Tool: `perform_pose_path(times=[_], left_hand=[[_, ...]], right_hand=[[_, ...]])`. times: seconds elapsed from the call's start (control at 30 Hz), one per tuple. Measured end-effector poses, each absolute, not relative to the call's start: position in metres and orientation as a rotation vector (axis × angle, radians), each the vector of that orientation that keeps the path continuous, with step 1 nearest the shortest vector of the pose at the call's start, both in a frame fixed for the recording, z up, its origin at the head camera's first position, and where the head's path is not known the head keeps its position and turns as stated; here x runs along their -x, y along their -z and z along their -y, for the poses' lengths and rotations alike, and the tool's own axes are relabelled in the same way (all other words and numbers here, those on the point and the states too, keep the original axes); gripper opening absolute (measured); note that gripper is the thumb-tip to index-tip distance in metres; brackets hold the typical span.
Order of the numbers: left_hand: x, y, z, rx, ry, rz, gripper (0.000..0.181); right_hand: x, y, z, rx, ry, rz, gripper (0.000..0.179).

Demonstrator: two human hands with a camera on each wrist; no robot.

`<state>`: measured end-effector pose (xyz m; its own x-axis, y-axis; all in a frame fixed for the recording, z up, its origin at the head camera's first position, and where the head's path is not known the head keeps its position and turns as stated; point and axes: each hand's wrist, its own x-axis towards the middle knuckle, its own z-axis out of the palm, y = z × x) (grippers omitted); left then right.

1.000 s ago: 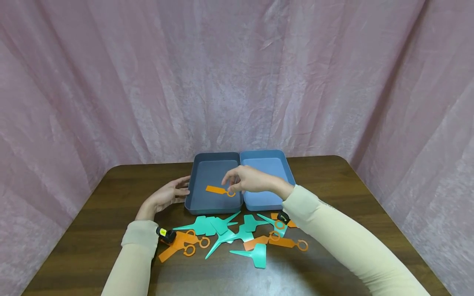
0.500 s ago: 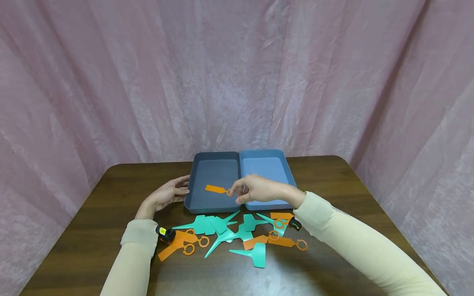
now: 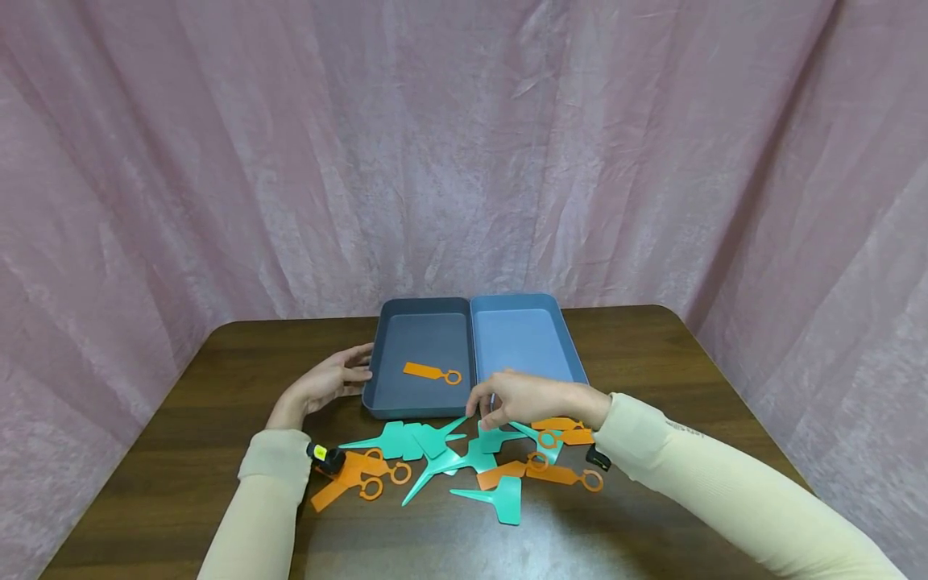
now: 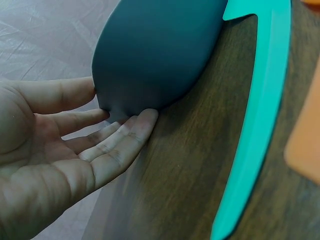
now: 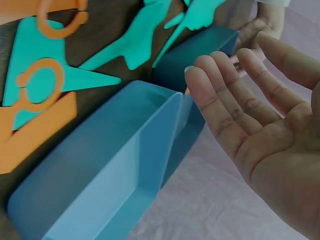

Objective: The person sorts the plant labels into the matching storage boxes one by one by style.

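Note:
My left hand [image 3: 329, 380] touches the left wall of a dark grey-blue tray [image 3: 420, 330] with extended fingers, its fingertips at the tray's corner in the left wrist view. One orange ring-ended plant tag [image 3: 424, 370] lies flat inside this tray. My right hand [image 3: 525, 399] hovers over the near edge of a lighter blue tray [image 3: 518, 330], holding nothing. Its fingers look relaxed and apart in the right wrist view. Just under its fingertips lies a green T-shaped plant label [image 3: 490, 441], partly hidden by the hand.
More green labels [image 3: 507, 503] and orange tags [image 3: 554, 474] lie loose and overlapping in front of the trays. Another orange pile [image 3: 341, 483] sits by the left wrist. Both trays stand side by side on a wooden table [image 3: 239, 362], with a pink curtain [image 3: 464, 161] behind.
My right hand has let go of the orange tag in the dark tray and moved right and toward me, over the green labels. The left hand stays at the tray.

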<state>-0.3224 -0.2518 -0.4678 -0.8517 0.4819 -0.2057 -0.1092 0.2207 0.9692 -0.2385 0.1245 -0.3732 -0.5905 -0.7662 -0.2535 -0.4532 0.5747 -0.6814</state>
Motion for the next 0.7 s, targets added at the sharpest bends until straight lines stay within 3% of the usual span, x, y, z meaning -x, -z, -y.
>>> perform_pose_path(times=[0.7], left_hand=[[0.321, 0.467, 0.252, -0.34, -1.664, -2.039, 0.069]], right_hand=[[0.211, 0.395, -0.134, 0.965, 0.709, -2.241, 0.025]])
